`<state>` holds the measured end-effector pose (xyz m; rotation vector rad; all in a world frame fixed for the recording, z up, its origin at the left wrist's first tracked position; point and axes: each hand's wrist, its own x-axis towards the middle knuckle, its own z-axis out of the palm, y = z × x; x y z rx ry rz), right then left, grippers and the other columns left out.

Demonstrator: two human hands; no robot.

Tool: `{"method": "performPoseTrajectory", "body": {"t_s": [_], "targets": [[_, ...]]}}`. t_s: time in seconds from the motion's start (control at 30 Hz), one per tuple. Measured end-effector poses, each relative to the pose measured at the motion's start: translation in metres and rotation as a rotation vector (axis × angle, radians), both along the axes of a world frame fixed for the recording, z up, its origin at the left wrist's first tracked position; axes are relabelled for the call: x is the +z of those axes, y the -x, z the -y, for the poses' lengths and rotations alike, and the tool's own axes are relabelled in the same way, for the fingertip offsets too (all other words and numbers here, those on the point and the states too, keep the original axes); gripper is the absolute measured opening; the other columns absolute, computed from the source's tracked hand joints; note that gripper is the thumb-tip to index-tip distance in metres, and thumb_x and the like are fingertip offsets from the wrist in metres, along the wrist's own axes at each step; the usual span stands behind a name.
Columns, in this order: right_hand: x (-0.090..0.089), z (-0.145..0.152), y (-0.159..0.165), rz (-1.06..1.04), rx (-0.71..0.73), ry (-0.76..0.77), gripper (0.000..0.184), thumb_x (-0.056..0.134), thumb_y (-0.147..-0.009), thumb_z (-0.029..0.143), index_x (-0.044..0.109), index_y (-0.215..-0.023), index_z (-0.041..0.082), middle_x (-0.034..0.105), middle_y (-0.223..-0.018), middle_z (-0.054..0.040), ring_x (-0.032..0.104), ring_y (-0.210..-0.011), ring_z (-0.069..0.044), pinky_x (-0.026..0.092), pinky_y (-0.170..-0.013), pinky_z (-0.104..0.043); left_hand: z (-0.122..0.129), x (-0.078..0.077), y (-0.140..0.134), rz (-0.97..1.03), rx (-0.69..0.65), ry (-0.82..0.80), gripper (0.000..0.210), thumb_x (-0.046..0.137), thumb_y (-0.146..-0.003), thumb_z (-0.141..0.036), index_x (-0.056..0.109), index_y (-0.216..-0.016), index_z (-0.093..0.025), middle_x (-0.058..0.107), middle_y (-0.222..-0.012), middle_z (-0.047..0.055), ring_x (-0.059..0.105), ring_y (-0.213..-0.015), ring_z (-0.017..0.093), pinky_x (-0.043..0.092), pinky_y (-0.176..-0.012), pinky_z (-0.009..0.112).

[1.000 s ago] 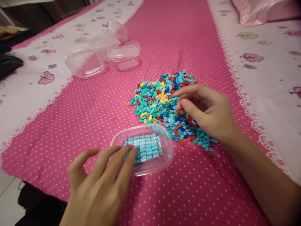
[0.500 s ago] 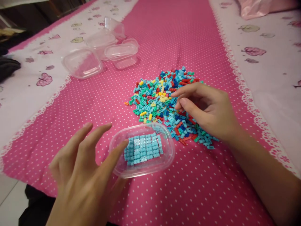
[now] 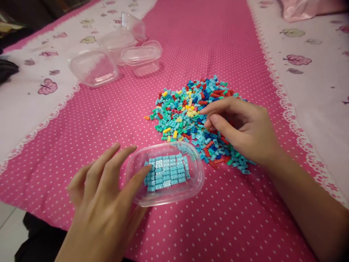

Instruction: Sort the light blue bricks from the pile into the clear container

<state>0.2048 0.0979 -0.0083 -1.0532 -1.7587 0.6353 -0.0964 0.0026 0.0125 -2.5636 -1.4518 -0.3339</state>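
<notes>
A clear plastic container (image 3: 195, 189) stands in front of me, with light-blue toy bricks (image 3: 167, 173) laid in tight rows inside. My left hand (image 3: 106, 193) is at its left side, fingers spread. One fingertip reaches over the rim to the left end of the rows; another digit is partly hidden by the near rim. Beyond the container spreads a heap of small mixed toy bricks (image 3: 185, 120) in blue, green, red and yellow. Over the heap's right part is my right hand (image 3: 237, 127), its fingers loosely curved, thumb and index tip apart, no brick visible between them.
Several clear containers, among them a wide one (image 3: 94, 69) and a smaller one (image 3: 144, 62), sit at the back left. The pink dotted cloth (image 3: 231, 225) has a white lace border. A shiny pink item (image 3: 300, 9) lies at the far right.
My left hand has shifted slightly right, its fingers closer to the container. My right hand stays over the heap in nearly the same pose. The view has tilted a little.
</notes>
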Motion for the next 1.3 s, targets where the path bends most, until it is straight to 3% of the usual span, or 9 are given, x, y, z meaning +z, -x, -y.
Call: {"method": "performPoseTrajectory", "body": {"t_s": [0.33,0.53,0.83,1.13,1.3], "targets": [[-0.001,0.001,-0.001,0.003,-0.015,0.018,0.020,0.062,-0.097,0.019,0.075,-0.107,0.029,0.073,-0.081,0.0027,0.070,-0.073,-0.014,0.058,-0.072,-0.029,-0.001,0.001,0.004,-0.035,-0.061,0.027,0.038,0.061,-0.098,-0.028,0.058,-0.135,-0.026,0.044,-0.160,0.017,0.041,-0.146,0.041,0.031,-0.111,0.059],[0.000,0.003,0.000,0.018,-0.013,0.015,0.020,0.062,-0.098,0.020,0.075,-0.109,0.032,0.073,-0.083,0.0038,0.069,-0.074,-0.013,0.056,-0.070,-0.028,0.001,0.001,-0.004,0.032,0.033,0.020,0.036,0.054,-0.101,-0.034,0.058,-0.136,-0.027,0.045,-0.159,0.015,0.044,-0.145,0.039,0.029,-0.114,0.058],[0.001,0.004,0.001,0.010,-0.038,0.037,0.018,0.064,-0.097,0.022,0.076,-0.105,0.034,0.074,-0.086,0.0023,0.069,-0.072,-0.017,0.055,-0.069,-0.035,-0.001,0.004,-0.002,-0.011,-0.031,0.044,0.037,0.060,-0.097,-0.031,0.060,-0.134,-0.026,0.044,-0.159,0.017,0.041,-0.146,0.039,0.031,-0.109,0.059],[0.000,0.006,0.002,0.005,-0.039,0.044,0.019,0.063,-0.098,0.022,0.075,-0.105,0.036,0.075,-0.084,0.0031,0.070,-0.073,-0.018,0.056,-0.069,-0.036,-0.003,0.004,-0.008,0.047,-0.055,0.048,0.036,0.066,-0.090,-0.021,0.065,-0.124,-0.032,0.041,-0.162,0.010,0.041,-0.147,0.038,0.027,-0.113,0.060],[0.000,0.006,0.002,0.012,-0.056,0.049,0.020,0.064,-0.097,0.022,0.076,-0.104,0.036,0.075,-0.086,0.0032,0.070,-0.074,-0.017,0.056,-0.071,-0.036,-0.003,0.003,-0.008,0.076,-0.041,0.075,0.027,0.061,-0.095,-0.025,0.066,-0.121,-0.033,0.041,-0.161,0.010,0.040,-0.147,0.037,0.027,-0.112,0.059]]}}
